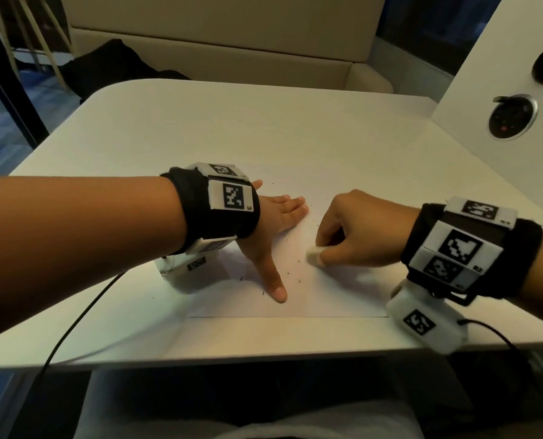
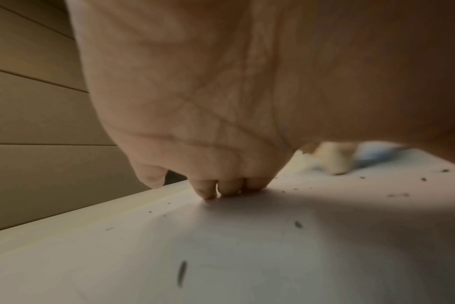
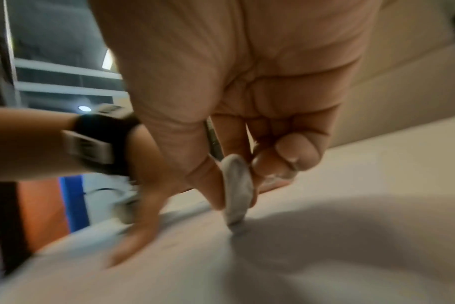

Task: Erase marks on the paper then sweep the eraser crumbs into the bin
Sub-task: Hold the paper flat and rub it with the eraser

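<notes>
A white sheet of paper (image 1: 327, 289) lies on the white table (image 1: 232, 122), near its front edge. My left hand (image 1: 273, 229) lies flat on the sheet's left part, fingers straight, thumb stretched toward me. My right hand (image 1: 352, 232) pinches a small white eraser (image 1: 314, 255) between thumb and fingers, and its lower end touches the paper. The right wrist view shows the same eraser (image 3: 238, 191) upright on the sheet. Dark eraser crumbs (image 1: 287, 273) are scattered over the paper; crumbs (image 2: 298, 224) also lie under my left palm (image 2: 221, 92). No bin is in view.
A white panel (image 1: 501, 74) with a round socket (image 1: 512, 117) rises at the table's right side. A beige bench (image 1: 216, 36) stands behind the table. Cables (image 1: 74, 327) run off the front edge from both wrists.
</notes>
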A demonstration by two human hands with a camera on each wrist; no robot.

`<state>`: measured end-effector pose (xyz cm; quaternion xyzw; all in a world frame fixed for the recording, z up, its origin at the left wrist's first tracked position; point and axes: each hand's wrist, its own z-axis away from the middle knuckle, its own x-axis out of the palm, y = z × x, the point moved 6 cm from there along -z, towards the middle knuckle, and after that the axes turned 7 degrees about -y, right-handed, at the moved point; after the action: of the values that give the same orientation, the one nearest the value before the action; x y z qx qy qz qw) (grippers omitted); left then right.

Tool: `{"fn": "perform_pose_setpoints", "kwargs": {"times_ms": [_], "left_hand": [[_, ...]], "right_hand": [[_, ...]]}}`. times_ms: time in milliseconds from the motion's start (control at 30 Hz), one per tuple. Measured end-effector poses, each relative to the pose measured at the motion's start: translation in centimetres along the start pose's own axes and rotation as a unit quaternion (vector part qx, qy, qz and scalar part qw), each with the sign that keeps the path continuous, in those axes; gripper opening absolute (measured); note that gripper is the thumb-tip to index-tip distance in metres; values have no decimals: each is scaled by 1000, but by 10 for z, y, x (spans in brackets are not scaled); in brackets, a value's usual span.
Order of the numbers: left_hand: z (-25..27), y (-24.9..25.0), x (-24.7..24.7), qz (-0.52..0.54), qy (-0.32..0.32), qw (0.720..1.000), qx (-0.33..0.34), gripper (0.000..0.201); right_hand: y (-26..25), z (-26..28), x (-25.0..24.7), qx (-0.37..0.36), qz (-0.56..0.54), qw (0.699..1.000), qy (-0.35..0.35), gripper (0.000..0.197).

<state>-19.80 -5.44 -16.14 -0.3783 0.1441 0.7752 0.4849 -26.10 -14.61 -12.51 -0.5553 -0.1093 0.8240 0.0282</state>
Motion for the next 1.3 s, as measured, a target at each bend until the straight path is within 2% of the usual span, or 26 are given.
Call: {"fn": "perform_pose_setpoints", "kwargs": {"times_ms": [67,200,267,367,533,700,867,933,1067,1300], "left_hand": [[0,0,0,-3,0,1000,0,145],[1,1,-2,-1,6,1000,4,144],[1,0,-1,0,6,1000,4,145],[-1,-1,0,-1,1,1000,2,147],[1,1,-2,-4,1,1000,4,144],[-1,0,-1,-1,0,1000,3,146],[11,-13,-14,13,32,999,1,145],[19,-25,-19,11,46,999,-11,143],[22,-36,-4,11,29,999,-17,144],[15,-31,15,22,8,1000,-7,145]], "right_hand": [[-4,2,2,-3,9,1000,-13,41],[24,-2,-16,59,0,998,29,34],[20,0,-10,41,-7,999,31,38],[3,6,3,5,-11,1000,-5,40],[27,6,-11,68,-22,997,24,31],[1,14,6,12,-1,999,-38,38],[3,8,-30,24,12,998,62,27],[1,0,-38,16,1,997,71,24],[-5,-20,-37,2,-6,996,86,21],[-12,-41,-24,6,52,996,68,28]]}}
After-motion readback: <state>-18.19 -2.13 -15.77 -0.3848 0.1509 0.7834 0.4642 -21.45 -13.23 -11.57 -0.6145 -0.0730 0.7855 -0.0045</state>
